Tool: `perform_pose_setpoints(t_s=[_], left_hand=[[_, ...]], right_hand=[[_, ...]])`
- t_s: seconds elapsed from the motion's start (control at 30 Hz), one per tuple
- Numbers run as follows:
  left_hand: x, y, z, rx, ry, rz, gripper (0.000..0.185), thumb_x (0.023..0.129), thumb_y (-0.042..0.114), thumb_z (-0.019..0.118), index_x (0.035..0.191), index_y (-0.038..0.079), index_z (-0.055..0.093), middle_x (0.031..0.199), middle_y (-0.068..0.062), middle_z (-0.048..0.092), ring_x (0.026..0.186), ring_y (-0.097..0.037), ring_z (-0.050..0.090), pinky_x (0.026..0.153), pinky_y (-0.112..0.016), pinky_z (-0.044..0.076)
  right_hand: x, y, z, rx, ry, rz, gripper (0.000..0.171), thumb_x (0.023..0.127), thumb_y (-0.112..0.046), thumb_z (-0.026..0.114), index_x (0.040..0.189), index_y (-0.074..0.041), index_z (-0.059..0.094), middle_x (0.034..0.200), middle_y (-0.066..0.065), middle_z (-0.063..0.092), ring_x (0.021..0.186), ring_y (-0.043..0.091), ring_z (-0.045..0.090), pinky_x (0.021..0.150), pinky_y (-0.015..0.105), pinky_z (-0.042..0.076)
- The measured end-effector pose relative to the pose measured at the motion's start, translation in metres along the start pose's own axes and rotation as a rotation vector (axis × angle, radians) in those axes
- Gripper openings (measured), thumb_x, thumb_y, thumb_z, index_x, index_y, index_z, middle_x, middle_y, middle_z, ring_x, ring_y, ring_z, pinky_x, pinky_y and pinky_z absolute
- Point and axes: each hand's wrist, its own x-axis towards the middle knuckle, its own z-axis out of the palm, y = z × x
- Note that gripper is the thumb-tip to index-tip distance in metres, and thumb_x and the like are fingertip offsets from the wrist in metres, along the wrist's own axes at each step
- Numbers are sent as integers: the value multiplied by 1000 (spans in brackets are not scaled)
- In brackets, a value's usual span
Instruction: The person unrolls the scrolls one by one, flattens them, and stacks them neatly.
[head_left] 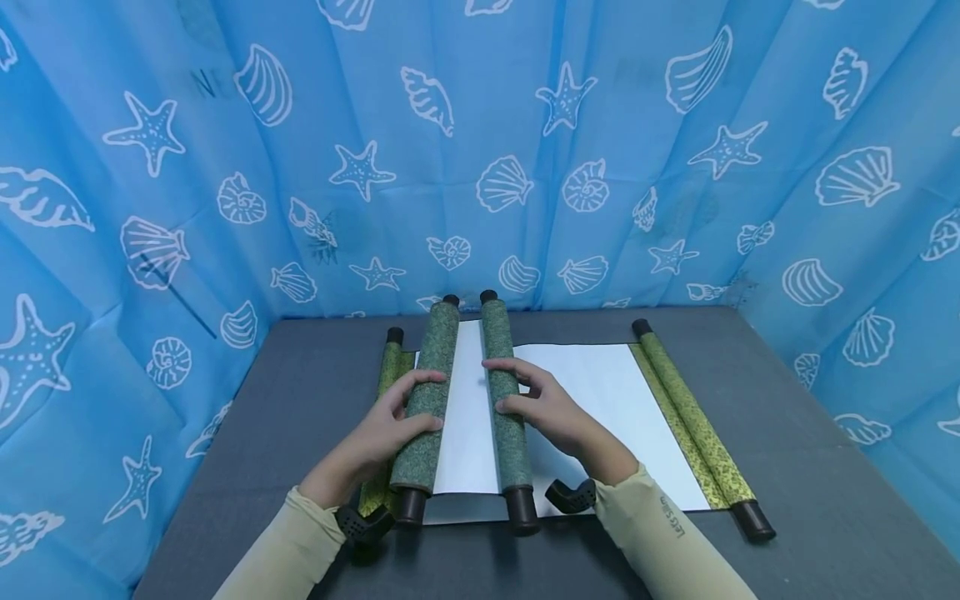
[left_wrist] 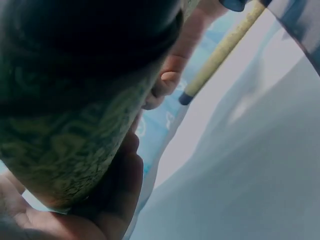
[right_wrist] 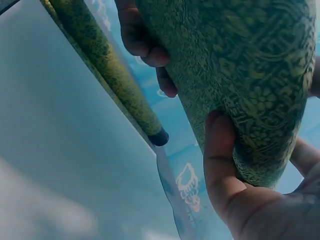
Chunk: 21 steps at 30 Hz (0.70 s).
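A green patterned hanging scroll (head_left: 437,346) with dark end knobs is partly unrolled, a white strip of its sheet showing between its two rolls. My left hand (head_left: 378,437) grips the thicker left roll, fingers and thumb curled about its side. The slimmer right roll (head_left: 497,333) is held by my right hand (head_left: 551,408), with thumb and fingers bent round it. Close up in the right wrist view, floral brocade (right_wrist: 260,100) covers the roll. Below the green scroll, a yellow-green scroll (head_left: 690,408) lies spread on the table, its white sheet (head_left: 600,417) partly covered.
The yellow-green scroll's left roller (head_left: 392,367) lies beside the left green roll, partly hidden by my left hand and arm. A grey cloth (head_left: 795,400) covers the table. Blue curtains (head_left: 480,167) with white shell and starfish prints hang behind and at both sides.
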Motion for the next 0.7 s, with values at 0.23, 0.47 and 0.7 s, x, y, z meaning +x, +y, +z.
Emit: perform_pose_setpoints(t_s=[0.23,0.47,0.7], left_hand=[[-2,6,-6,-35,0,27,61,97,3,57,154,23,46,166,-9,26,120,-34,52,86,-42,54],[-3,8,-7,-12,5,39,49,101,13,69,144,17,47,166,-7,23,135,-36,41,93,-39,53],[-3,6,-8,8,38,54,64,100,17,72,157,24,43,177,-1,6,165,-33,-5,122,-65,30]], right_hand=[[0,-3,-3,82,-11,15,54,100,-14,67,152,-7,52,162,20,35,120,29,58,94,38,56],[-1,-1,-4,55,-20,2,57,98,-17,76,150,-10,53,165,18,33,122,31,59,96,40,57],[-2,-5,-13,105,-9,40,57,104,-15,59,160,-13,48,172,12,27,141,35,48,102,38,51]])
